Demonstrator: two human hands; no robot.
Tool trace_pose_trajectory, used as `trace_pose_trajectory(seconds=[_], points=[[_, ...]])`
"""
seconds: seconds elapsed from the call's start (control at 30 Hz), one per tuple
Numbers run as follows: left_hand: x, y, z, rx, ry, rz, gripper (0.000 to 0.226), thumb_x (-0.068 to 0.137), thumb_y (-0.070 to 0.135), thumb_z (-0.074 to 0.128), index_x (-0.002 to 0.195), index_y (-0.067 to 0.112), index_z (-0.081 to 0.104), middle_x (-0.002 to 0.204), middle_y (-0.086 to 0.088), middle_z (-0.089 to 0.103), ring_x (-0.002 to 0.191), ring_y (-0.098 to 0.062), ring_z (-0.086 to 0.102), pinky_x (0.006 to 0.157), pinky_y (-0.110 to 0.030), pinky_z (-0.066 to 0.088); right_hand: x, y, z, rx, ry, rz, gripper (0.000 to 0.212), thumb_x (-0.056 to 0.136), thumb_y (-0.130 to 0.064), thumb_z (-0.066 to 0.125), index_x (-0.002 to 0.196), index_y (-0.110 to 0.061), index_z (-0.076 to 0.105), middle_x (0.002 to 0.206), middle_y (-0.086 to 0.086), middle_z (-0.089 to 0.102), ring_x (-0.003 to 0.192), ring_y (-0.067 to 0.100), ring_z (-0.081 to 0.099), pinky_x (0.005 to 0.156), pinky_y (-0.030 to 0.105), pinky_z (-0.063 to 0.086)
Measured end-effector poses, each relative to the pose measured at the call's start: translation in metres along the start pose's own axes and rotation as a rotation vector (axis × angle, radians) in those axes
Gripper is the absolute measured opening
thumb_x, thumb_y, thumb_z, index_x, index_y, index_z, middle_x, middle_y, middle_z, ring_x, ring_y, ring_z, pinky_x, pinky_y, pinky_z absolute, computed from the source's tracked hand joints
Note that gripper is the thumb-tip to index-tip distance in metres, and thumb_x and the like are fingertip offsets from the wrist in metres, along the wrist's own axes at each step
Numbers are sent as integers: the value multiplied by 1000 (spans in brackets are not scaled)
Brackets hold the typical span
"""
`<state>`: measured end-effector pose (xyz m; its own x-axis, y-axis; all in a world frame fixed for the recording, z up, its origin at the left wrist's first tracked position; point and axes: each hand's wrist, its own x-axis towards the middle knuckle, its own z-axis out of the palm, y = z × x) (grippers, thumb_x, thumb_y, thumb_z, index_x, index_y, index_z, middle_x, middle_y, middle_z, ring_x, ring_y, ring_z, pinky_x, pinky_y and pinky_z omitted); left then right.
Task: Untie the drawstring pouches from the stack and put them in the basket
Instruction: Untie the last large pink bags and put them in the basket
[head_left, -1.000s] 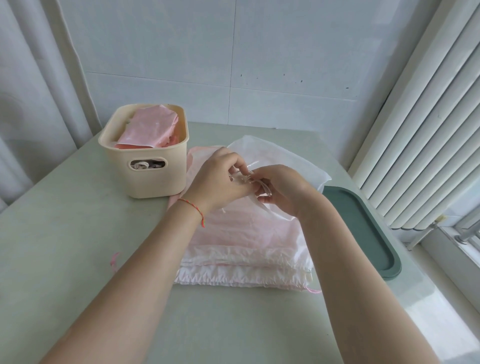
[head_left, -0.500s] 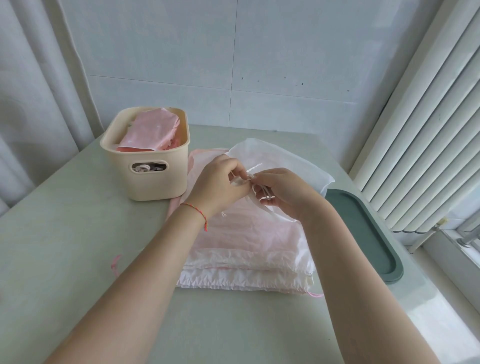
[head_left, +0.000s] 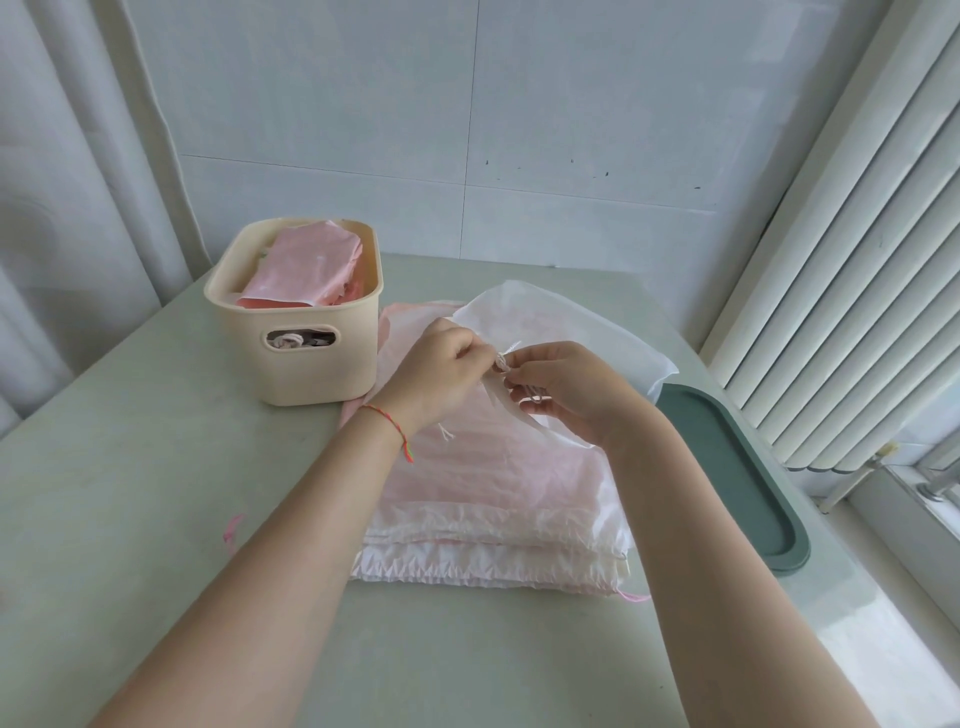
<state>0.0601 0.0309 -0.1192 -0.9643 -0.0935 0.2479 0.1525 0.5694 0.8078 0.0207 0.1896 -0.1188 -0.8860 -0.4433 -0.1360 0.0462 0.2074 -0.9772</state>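
Cream basket (head_left: 311, 364), pink pouches (head_left: 493, 483).

No legible text or labels.

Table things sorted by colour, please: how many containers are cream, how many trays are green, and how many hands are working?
Cream basket: 1
Green tray: 1
Hands, left hand and right hand, pinching the white pouch cord: 2
Total: 4

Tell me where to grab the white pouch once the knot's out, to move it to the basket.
Probably pinch the white pouch at its gathered drawstring end, where both hands, left hand and right hand, already work the cord. Lift from above: the sheer fabric is limp on the stack and should hang. The basket sits to the left.
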Motion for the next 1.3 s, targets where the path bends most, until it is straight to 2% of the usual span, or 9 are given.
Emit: trace_pose_trajectory(seconds=[0.27, 0.37, 0.57, 0.73, 0.83, 0.93, 1.03, 1.17, 1.3], points=[[3, -24, -8, 134, 276, -185, 53, 77, 26, 62, 42, 15, 24, 52, -3, 19, 58, -23, 28, 52, -30, 20, 7, 9, -10, -363, 508, -106, 12, 89, -11, 64, 79, -13, 70, 69, 1, 66, 62, 15, 61, 67, 29, 53], [0, -23, -7, 446, 202, -275, 50, 80, 41, 63, 45, 15, 39, 63, -3, 47, 64, -28, 45, 47, -27, 20, 12, 16, -7, -401, 571, -116, 17, 91, -9, 58, 77, -16, 64, 79, 4, 67, 78, 26, 66, 70, 33, 53], [0, -25, -9, 841, 99, -216, 53, 64, 76, 65, 70, 23, 59, 118, -3, 59, 98, -29, 57, 72, -30, 39, 16, 21, 11, -435, 478, -109, 16, 95, -10, 43, 91, -15, 58, 93, 4, 69, 88, 25, 65, 73, 37, 51], [1, -28, -6, 604, 8, 27, 72, 68, 45, 78, 132, 29, 47, 136, -1, 41, 132, -25, 33, 97, -37, 37, 14, 15, 13, -372, 327, -49, 16, 100, -15, 39, 98, -18, 54, 86, 0, 68, 91, 27, 65, 75, 36, 50], [4, -29, -12, 634, -94, 22, 44, 76, 42, 73, 116, 27, 63, 129, 1, 53, 135, -23, 32, 101, -34, 37, 8, 4, 1, -355, 365, -47, 13, 99, -19, 44, 101, -17, 57, 82, -1, 69, 86, 21, 65, 65, 30, 45], [5, -29, -22, 237, -89, -23, 33, 78, 33, 76, 71, 6, 56, 66, 2, 52, 85, -19, 48, 74, -28, 39, -4, -7, -16, -500, 299, -104, 22, 93, -40, 58, 101, -19, 62, 92, -6, 68, 87, 15, 63, 63, 23, 42], [7, -28, -28, -6, -139, -104, 39, 79, 34, 78, 64, 7, 53, 48, 15, 42, 53, -7, 36, 53, -22, 28, -16, -20, -30, -777, 105, -81, 51, 79, -54, 71, 116, -22, 59, 107, -12, 58, 99, 10, 55, 80, 25, 41], [8, -27, -26, -50, -128, -161, 37, 81, 45, 75, 71, 14, 58, 62, 8, 49, 62, -11, 43, 60, -27, 31, -24, -23, -40, -869, 43, -27, 37, 86, -49, 67, 82, -14, 55, 76, -3, 50, 72, 18, 47, 60, 27, 33], [5, -29, -17, 214, -49, -232, 43, 84, 53, 66, 107, 17, 58, 92, 7, 56, 92, -16, 54, 75, -29, 41, -18, -14, -35, -785, 104, 43, 36, 86, -56, 61, 104, -25, 64, 95, -9, 58, 89, 15, 55, 73, 28, 39]])
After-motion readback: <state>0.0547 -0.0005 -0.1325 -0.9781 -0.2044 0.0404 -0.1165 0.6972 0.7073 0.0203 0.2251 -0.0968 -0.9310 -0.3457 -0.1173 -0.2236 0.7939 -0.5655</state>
